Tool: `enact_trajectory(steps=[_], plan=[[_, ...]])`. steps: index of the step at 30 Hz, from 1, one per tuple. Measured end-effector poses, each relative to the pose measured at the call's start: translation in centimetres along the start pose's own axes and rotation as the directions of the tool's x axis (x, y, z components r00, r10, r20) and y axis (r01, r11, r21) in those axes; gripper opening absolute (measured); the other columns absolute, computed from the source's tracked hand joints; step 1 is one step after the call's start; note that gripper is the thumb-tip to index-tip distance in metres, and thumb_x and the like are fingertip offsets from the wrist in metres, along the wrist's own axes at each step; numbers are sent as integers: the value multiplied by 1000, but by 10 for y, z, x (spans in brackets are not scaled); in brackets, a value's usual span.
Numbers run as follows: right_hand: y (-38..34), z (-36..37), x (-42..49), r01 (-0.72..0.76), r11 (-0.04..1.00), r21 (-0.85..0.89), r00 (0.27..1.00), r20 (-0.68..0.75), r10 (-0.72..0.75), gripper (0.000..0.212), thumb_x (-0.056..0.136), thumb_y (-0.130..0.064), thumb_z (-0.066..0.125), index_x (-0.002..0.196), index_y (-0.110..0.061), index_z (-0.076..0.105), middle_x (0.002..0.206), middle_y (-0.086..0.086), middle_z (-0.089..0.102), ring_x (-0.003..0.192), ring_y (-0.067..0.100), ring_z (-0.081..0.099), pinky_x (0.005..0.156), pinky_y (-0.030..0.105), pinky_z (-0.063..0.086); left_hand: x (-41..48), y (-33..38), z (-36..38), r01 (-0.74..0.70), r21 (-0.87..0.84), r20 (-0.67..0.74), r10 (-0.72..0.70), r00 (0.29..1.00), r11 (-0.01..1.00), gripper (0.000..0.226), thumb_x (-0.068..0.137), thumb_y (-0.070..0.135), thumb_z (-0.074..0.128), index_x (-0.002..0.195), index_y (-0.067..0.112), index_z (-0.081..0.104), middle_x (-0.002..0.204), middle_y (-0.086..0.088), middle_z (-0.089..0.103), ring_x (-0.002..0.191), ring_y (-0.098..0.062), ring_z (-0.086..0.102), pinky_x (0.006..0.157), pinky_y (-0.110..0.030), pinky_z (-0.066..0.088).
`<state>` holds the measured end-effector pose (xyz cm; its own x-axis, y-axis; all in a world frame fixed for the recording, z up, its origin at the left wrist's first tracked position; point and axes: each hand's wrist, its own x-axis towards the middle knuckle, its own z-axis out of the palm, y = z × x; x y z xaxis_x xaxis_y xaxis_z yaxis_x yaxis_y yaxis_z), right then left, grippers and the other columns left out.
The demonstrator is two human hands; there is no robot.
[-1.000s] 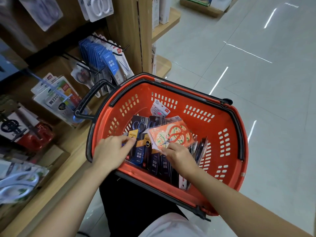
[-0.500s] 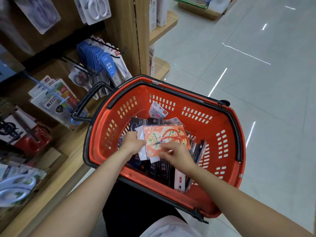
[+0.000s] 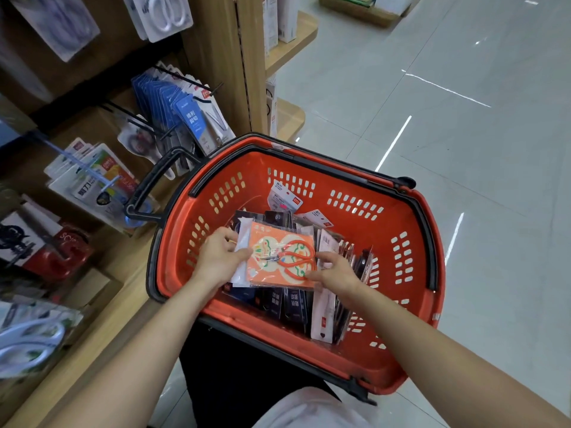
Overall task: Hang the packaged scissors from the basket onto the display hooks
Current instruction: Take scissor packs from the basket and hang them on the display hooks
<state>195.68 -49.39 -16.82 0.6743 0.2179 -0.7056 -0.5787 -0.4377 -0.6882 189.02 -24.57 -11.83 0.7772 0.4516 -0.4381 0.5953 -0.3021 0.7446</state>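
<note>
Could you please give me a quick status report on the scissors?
Left grip and right grip hold orange scissors pack by its edges. Pack in basket, not hung. Basket handle juts toward hooks.

glossy pale tiled floor; wooden shelving at left.

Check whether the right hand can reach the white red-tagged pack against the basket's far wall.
Probably yes: the white red-tagged pack stands uncovered beyond the orange scissors pack, whose edge the right hand touches; nothing blocks the way.
</note>
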Motion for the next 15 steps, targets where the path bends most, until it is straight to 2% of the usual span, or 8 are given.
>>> enact_trajectory(steps=[3, 5, 7, 9, 11, 13, 14, 15], plan=[[-3, -8, 0, 34, 998, -46, 998, -44, -36, 58, 87, -7, 80, 139, -11, 55, 136, 8, 59, 118, 22, 61, 80, 30, 56, 0, -3, 3, -90, 12, -38, 91, 995, 996, 26, 87, 12, 83, 102, 22, 65, 103, -3, 77, 90, -21, 75, 79, -47, 62], [-5, -17, 0, 30, 998, -62, 998, -59, -34, 59, 86, -12, 82, 138, -12, 53, 133, 11, 61, 116, 24, 62, 88, 35, 54, -4, -2, -1, -171, 56, -50, 174, 983, 984, 18, 89, 13, 80, 98, 26, 71, 100, 8, 79, 97, -15, 75, 85, -44, 62], [-11, -24, -4, 65, 984, -166, 994, -70, -78, 75, 83, -23, 86, 145, -13, 46, 131, 10, 62, 115, 23, 63, 94, 40, 54, -11, 4, -6, -246, 31, -32, 247, 969, 969, 15, 93, 11, 75, 96, 26, 74, 95, 14, 78, 95, -11, 75, 80, -36, 61], [-21, -28, -5, 180, 916, -359, 972, -78, -222, 94, 77, -34, 90, 152, -18, 37, 142, 7, 55, 128, 24, 55, 103, 45, 51, -18, 11, -13, -289, -53, 3, 290, 957, 956, 17, 96, 6, 69, 96, 23, 73, 91, 11, 78, 89, -13, 76, 71, -35, 61], [-37, -26, -10, 354, 795, -493, 916, 11, -401, 106, 72, -43, 92, 157, -25, 30, 155, 2, 41, 143, 23, 35, 113, 52, 38, -21, 18, -22, -316, -163, 40, 326, 944, 935, 22, 97, 2, 68, 94, 23, 74, 90, 6, 78, 84, -16, 76, 66, -38, 62], [-54, -18, -14, 497, 687, -530, 854, 159, -496, 108, 69, -55, 89, 157, -34, 30, 159, -5, 34, 148, 21, 25, 118, 54, 28, -22, 27, -31, -354, -198, 58, 371, 927, 914, 23, 95, 0, 68, 90, 22, 74, 84, 5, 75, 77, -13, 70, 63, -29, 57], [-62, -14, -14, 544, 665, -511, 832, 226, -507, 103, 67, -59, 88, 153, -35, 37, 156, -7, 41, 147, 19, 32, 119, 54, 31, -24, 33, -36, -373, -205, 57, 392, 918, 905, 21, 95, 0, 69, 88, 19, 73, 81, 4, 74, 74, -12, 67, 60, -25, 53], [-69, -9, -14, 579, 672, -462, 814, 279, -510, 95, 67, -59, 88, 148, -33, 46, 148, -8, 52, 140, 16, 46, 115, 53, 41, -27, 38, -40, -392, -204, 41, 408, 912, 897, 18, 95, 0, 69, 88, 16, 73, 79, 2, 73, 72, -12, 65, 58, -24, 50]])
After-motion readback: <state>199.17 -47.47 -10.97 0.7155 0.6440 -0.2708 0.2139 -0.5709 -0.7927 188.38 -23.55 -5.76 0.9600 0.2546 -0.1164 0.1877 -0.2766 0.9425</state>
